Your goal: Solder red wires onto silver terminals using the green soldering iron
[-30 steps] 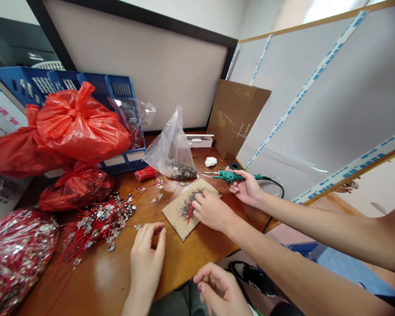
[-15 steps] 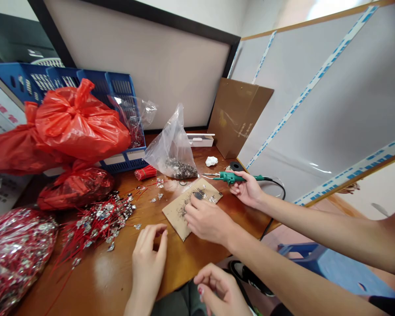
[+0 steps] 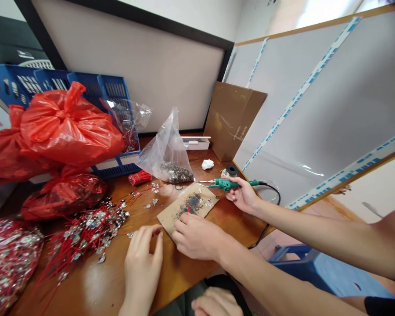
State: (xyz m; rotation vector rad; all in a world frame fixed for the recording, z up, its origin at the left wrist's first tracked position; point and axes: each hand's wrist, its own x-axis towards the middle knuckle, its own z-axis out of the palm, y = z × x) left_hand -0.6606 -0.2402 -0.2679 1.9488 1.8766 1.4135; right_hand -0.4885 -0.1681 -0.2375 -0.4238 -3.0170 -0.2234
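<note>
Wooden surface (image 3: pixel 95 281) in a panelled corner, hands crowded at the near edge.
Since a second ago the co-worker's hand (image 3: pixel 195 237) has slid back off the dark-speckled middle of the cardboard sheet (image 3: pixel 184 206) to its near corner, so the sheet's centre is now uncovered. Their other hand (image 3: pixel 243 197) still grips the green soldering iron (image 3: pixel 225 183), tip over the sheet's far edge. Wearer's left hand (image 3: pixel 141 263) lies just beside the sheet, fingers loosely apart, holding nothing. Right hand (image 3: pixel 213 305) has dropped below the surface edge and is cut off by the frame; can't tell if it's closed. The pile of red-wired metal parts (image 3: pixel 85 228) is near on the left. Red bags (image 3: pixel 66 127) and the clear bag (image 3: pixel 167 153) block the left and back, panels close the right, and bare wood shows only at the near left.
</note>
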